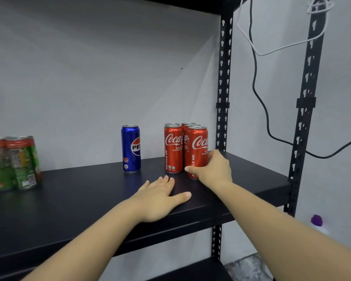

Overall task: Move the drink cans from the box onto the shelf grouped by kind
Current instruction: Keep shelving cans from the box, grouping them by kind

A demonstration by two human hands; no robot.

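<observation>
Up on the flat black metal shelf [79,191], the right hand [213,169] wraps its thumb and fingers round the nearest red Coca-Cola can [198,151], which stands upright touching the cluster of other red cans [173,149]. The left hand [160,196] lies flat and empty on the shelf, fingers straight. A blue Pepsi can [130,148] stands apart to the left, green cans [14,163] farther left.

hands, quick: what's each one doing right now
Left hand: open, flat on the shelf, holding nothing.
Right hand: curled round the front Coke can.
</observation>
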